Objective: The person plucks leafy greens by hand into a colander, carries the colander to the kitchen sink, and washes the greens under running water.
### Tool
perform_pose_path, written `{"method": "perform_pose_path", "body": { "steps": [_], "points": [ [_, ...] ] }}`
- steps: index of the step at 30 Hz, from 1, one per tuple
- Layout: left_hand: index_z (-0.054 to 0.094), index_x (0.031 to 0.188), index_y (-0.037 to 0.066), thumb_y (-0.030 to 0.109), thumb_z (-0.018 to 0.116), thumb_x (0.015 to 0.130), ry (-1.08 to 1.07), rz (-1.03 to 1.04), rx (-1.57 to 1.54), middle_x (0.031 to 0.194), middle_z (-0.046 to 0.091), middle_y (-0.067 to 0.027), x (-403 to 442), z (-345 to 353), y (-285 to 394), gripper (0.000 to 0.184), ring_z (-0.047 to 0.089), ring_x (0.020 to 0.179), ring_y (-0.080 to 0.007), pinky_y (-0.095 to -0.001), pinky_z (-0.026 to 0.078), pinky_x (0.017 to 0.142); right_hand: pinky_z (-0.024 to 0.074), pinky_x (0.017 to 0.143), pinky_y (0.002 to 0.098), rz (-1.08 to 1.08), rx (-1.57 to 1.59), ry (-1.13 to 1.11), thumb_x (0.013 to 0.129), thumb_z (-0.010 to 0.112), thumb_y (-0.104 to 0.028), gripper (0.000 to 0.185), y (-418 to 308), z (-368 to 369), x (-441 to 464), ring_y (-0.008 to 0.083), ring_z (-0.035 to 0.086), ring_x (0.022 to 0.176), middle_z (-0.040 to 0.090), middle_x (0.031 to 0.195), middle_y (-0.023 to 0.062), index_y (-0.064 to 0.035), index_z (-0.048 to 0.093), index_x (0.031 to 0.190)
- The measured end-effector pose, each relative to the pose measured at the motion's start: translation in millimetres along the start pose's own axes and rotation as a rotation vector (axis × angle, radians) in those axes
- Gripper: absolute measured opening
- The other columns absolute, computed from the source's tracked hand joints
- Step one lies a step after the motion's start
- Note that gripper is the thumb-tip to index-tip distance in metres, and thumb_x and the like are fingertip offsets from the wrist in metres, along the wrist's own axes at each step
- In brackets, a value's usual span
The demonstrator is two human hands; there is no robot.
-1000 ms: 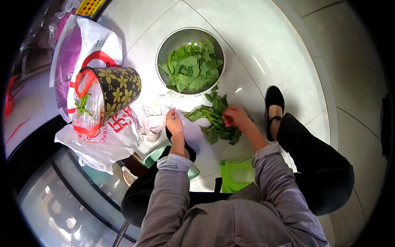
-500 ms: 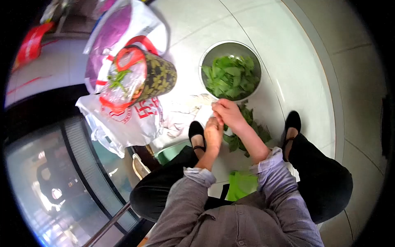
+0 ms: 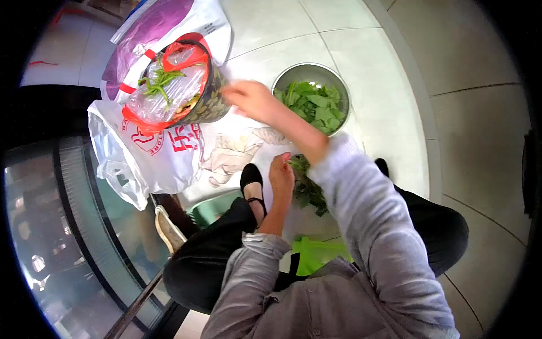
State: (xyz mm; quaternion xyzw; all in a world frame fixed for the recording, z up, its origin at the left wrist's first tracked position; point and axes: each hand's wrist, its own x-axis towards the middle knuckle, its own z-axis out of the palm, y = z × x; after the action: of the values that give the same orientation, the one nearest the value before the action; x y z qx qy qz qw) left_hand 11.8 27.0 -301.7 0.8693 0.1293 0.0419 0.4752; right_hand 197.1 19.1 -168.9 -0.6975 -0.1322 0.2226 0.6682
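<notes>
Leafy greens (image 3: 315, 106), broad and bright, lie heaped — left fingers (image 3: 278, 163) curled together — right fingers (image 3: 235, 92) too blurred to tell.

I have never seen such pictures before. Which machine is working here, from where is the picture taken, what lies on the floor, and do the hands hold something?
No machine is working: these are a person's bare hands. The camera sits on the person's head, looking forward and down. On the tiled floor are a metal strainer with green leaves and a leafy pile. The left hand is beside that pile; whether it holds any is unclear. The right hand, blurred, is by a patterned bin; I cannot tell if it holds anything.
</notes>
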Motion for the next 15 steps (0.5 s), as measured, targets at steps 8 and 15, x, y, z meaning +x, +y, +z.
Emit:
{"method": "perform_pose_path", "body": {
  "steps": [8,15],
  "points": [
    [0.056,0.102,0.003,-0.013,0.047,0.068,-0.104,0.013,-0.266,0.089,0.056,-0.005,-10.9,-20.0,61.6,0.039,0.05,0.064,-0.009,-0.0206,0.042,0.059,0.0402,0.088,0.0257,0.334,0.037,0.028,0.083,0.053,-0.008,0.032,125.6,-51.8,-208.3,0.0151,0.053,0.1,0.058,0.108,0.0096,-0.0006,0.053,0.115],
    [0.046,0.111,0.003,-0.011,0.046,0.068,-0.069,-0.015,-0.689,0.089,0.048,-0.0019,-31.8,-69.0,136.4,0.045,0.043,0.064,-0.0025,-0.0141,0.034,0.054,0.043,0.079,0.0268,0.05,-0.037,0.173,0.081,0.058,-0.007,0.025,48.2,-27.3,-236.0,0.0138,0.052,0.089,0.055,0.098,0.0059,-0.0007,0.053,0.105]
  ]
}}
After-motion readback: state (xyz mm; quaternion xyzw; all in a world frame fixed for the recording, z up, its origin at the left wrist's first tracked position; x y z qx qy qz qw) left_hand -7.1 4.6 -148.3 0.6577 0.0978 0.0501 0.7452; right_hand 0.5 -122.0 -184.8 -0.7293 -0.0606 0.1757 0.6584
